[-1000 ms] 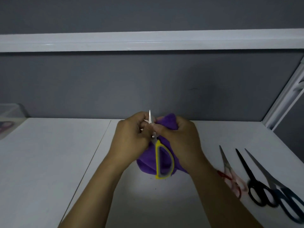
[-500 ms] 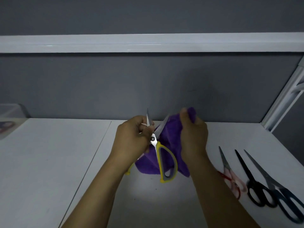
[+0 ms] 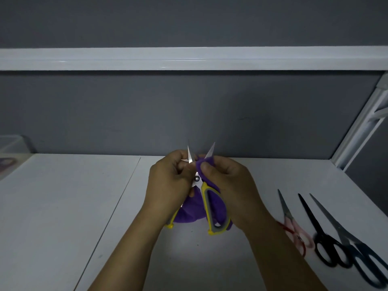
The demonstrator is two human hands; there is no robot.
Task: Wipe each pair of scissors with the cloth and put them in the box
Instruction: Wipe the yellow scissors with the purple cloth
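Currently the left hand [image 3: 170, 185] grips the yellow scissors [image 3: 205, 194] near the pivot, above the desk [image 3: 63, 206], blades apart; fingers [image 3: 207, 167] of the right hand [image 3: 231, 185] pinch the cloth [image 3: 191, 211] round one blade. Risk: cloth slip or blade closure cuts fingers

The light is dim. Far back is a gray wall [image 3: 189, 112] with a long white shelf [image 3: 189, 58] across it. Near is a white table [image 3: 63, 206]. A white post [image 3: 361, 127] stands on the right.
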